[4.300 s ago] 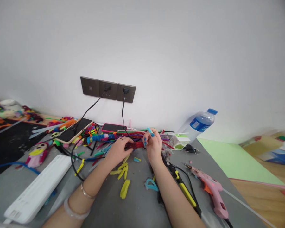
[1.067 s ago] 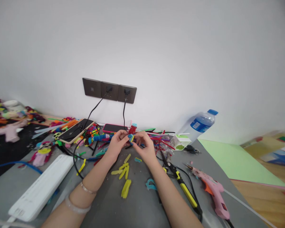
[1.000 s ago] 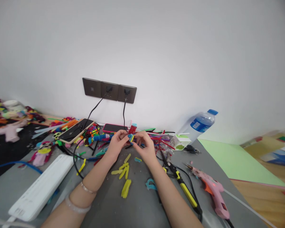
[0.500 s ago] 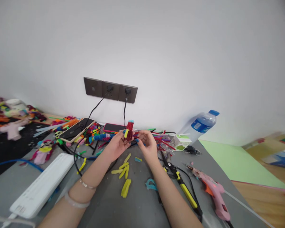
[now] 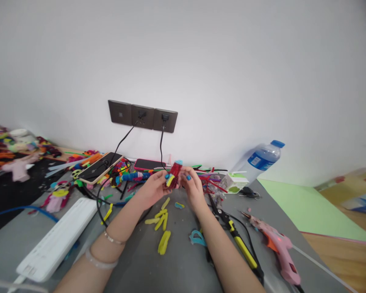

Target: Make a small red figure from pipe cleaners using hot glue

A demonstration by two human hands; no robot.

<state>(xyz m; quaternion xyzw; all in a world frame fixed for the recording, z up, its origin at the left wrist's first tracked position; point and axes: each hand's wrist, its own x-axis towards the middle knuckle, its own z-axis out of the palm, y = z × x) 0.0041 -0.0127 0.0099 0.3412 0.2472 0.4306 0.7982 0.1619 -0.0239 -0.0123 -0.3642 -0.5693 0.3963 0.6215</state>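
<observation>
A small dark-red fuzzy figure (image 5: 175, 171), which looks made of pipe cleaner, has a light-blue top and a yellow strip at its lower left. My left hand (image 5: 154, 188) pinches its lower end, thumb and fingers closed on it. From the right, my right hand (image 5: 192, 186) meets the figure's side with bent, closed fingers; its fingertips are partly hidden. Below the hands lie several yellow fuzzy strips (image 5: 160, 218), a thicker yellow piece (image 5: 164, 243) and a small blue-and-yellow piece (image 5: 179, 205). A curled light-blue piece (image 5: 197, 237) rests beside my right forearm.
A pink glue gun (image 5: 277, 246) and yellow-black pliers (image 5: 242, 248) lie at right. Behind them stand a water bottle (image 5: 264, 158) and a small box (image 5: 234, 183). At left are a white power strip (image 5: 57, 238) and a phone (image 5: 100, 167). Black cables run to wall sockets (image 5: 142, 116).
Both hands have shifted slightly right with the red figure. The figure now leans more to the right, and my right fingers have closed in against its side.
</observation>
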